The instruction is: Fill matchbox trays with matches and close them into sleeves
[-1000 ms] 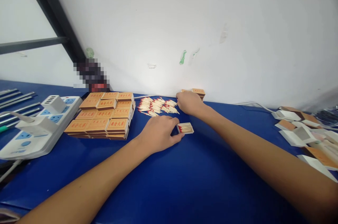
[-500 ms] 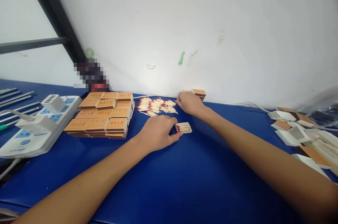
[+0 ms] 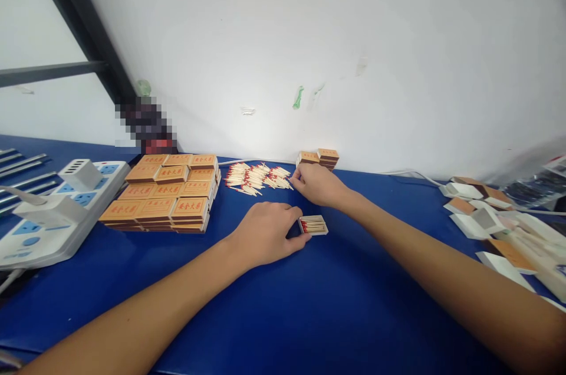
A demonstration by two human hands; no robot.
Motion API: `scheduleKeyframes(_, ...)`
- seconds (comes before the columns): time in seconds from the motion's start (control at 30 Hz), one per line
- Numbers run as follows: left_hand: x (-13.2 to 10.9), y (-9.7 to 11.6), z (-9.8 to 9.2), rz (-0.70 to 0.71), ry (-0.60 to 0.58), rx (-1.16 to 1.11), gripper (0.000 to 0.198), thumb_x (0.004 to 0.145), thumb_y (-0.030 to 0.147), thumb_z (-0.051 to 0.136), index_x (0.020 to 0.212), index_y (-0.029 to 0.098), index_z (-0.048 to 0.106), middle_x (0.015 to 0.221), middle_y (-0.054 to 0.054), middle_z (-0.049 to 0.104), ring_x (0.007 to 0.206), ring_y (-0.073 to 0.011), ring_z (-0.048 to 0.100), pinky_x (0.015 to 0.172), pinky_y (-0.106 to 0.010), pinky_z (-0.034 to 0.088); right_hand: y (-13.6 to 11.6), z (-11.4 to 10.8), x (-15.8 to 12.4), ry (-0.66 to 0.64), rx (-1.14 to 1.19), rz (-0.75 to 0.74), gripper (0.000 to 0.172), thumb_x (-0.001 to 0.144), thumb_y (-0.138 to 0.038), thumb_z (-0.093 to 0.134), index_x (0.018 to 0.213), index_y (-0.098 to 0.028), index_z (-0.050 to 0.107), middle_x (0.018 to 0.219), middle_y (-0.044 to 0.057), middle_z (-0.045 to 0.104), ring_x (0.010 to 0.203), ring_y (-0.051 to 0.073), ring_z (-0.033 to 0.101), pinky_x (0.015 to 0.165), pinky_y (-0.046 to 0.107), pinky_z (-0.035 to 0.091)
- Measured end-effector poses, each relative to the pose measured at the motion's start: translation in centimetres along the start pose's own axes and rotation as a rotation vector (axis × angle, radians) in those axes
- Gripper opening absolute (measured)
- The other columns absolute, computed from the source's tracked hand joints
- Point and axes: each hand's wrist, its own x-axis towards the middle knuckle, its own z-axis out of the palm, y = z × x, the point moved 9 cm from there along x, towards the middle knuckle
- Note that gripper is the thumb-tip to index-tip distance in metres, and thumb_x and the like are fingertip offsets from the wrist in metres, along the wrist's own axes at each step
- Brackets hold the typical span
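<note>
A small white matchbox tray (image 3: 320, 232) holding red-tipped matches lies on the blue table. The thumb and fingers of my left hand (image 3: 269, 234) close on its left end. My right hand (image 3: 319, 184) is at the right edge of a pile of loose matches (image 3: 250, 177), its fingertips pinched; whether a match is between them is too small to tell. Just behind my right hand stand short stacks of closed orange matchboxes (image 3: 328, 154). To the left of the pile is a large stack of orange matchboxes (image 3: 165, 191).
A white power strip (image 3: 73, 227) with plugs sits at the left, with metal rods (image 3: 22, 165) beyond it. Empty trays and box sleeves (image 3: 484, 219) are scattered at the right. A white cable (image 3: 409, 173) runs along the wall (image 3: 398, 68).
My left hand and the tray have shifted nearer to me and slightly right. My right hand has moved a little nearer, uncovering more of the small box stacks. The view has turned slightly.
</note>
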Motion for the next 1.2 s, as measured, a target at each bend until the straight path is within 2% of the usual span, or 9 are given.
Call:
scheduleKeyframes(0.13,0.0,0.2,0.0,-0.001,-0.005,-0.009,0.030,0.097,0.047,0.063,0.107,0.021,0.074,0.089,-0.003,0.075,0.084,-0.0243,0.072,0.068,-0.035,0.048,0.7,0.6,-0.1,0.003,0.055,0.018,0.026,0.102,-0.029,0.054,0.092,-0.016,0.074,0.094,0.011,0.080,0.086,0.021,0.071,0.065,0.028,0.040)
scheduleKeyframes(0.37,0.0,-0.1,0.2,-0.018,-0.030,-0.014,0.030,0.097,0.047,0.063,0.108,0.021,0.073,0.094,-0.004,0.077,0.090,-0.0256,0.073,0.072,-0.035,0.050,1.9,0.9,-0.9,0.000,0.152,0.037,0.026,0.095,-0.041,0.066,0.086,-0.018,0.075,0.074,0.004,0.075,0.067,0.017,0.065,0.059,0.028,0.038)
scheduleKeyframes(0.57,0.0,0.0,0.2,-0.009,-0.015,-0.005,0.031,0.097,0.048,0.062,0.106,0.020,0.073,0.091,-0.004,0.075,0.086,-0.0250,0.072,0.070,-0.035,0.050,1.3,1.1,-0.6,0.028,0.137,0.041,0.017,0.094,-0.028,0.063,0.087,-0.018,0.076,0.078,0.004,0.076,0.071,0.017,0.066,0.061,0.027,0.038)
scheduleKeyframes(0.73,0.0,0.0,0.1,-0.019,-0.025,-0.018,0.032,0.098,0.048,0.062,0.111,0.022,0.073,0.093,-0.005,0.076,0.090,-0.0268,0.073,0.073,-0.036,0.052,1.5,1.1,-1.1,-0.004,0.104,0.057,0.019,0.100,-0.026,0.058,0.097,-0.017,0.074,0.084,0.006,0.077,0.075,0.018,0.067,0.064,0.027,0.039)
scheduleKeyframes(0.93,0.1,-0.3,-0.3,-0.015,0.002,-0.017,0.029,0.097,0.045,0.063,0.111,0.022,0.073,0.089,-0.004,0.075,0.086,-0.0247,0.072,0.073,-0.034,0.052,3.2,0.6,-4.5,-0.015,0.057,0.120,0.019,0.103,-0.027,0.055,0.103,-0.017,0.071,0.090,0.008,0.076,0.080,0.021,0.068,0.065,0.029,0.039)
scheduleKeyframes(1.2,0.1,-0.4,-0.6,-0.023,0.008,-0.014,0.032,0.097,0.046,0.065,0.114,0.021,0.074,0.083,-0.002,0.073,0.077,-0.0216,0.069,0.067,-0.032,0.046,6.7,0.6,-9.6,-0.048,0.127,0.154,0.018,0.103,-0.032,0.050,0.102,-0.021,0.065,0.076,0.002,0.070,0.067,0.019,0.062,0.061,0.029,0.036)
